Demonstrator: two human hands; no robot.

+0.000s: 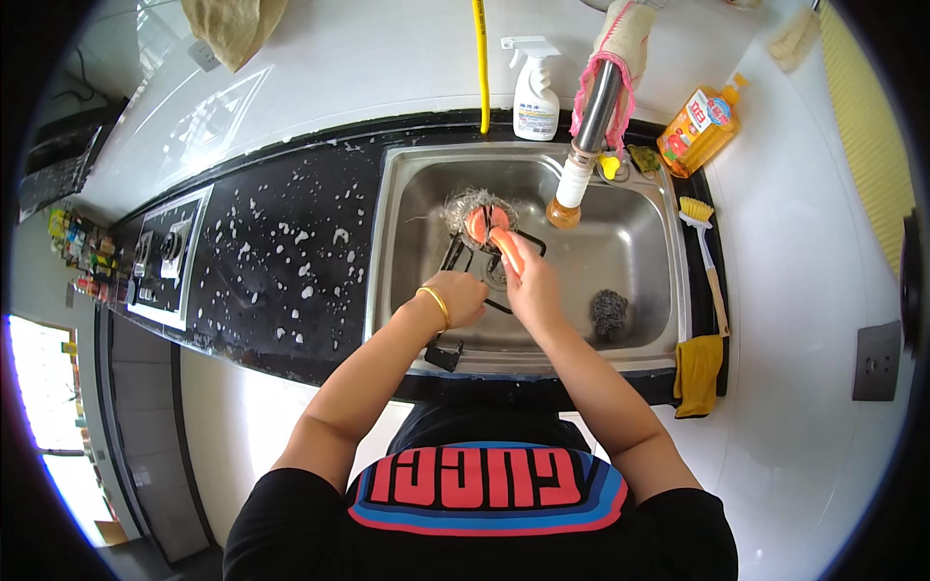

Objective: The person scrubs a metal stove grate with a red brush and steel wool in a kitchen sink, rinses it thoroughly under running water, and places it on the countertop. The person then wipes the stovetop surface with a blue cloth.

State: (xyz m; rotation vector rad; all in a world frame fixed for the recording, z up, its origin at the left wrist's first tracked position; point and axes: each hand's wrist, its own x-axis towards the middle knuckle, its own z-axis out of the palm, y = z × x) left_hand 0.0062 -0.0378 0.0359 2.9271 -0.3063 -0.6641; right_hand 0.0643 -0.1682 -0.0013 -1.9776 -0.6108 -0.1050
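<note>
My right hand (536,290) grips the orange handle of a scrubbing brush (488,224), whose head is a wide tuft of silvery steel-wire scourer. Beneath that head, inside the stainless steel sink (647,279), is a black metal rack (456,254) that looks like a stove pan support. My left hand (458,296) is closed around part of this rack, a gold bracelet on its wrist. One black end (445,356) of the rack sticks out over the sink's front rim. The fingers and the brush hide much of the frame. A grey steel wool ball (609,314) lies at the sink's right.
A faucet (601,109) draped with cloth hangs over the basin. Behind stand a white spray bottle (536,94) and an orange detergent bottle (699,131). At right are a dish brush (706,254) and a yellow cloth (699,374). Foam spots the black counter (290,247) beside the gas stove (163,254).
</note>
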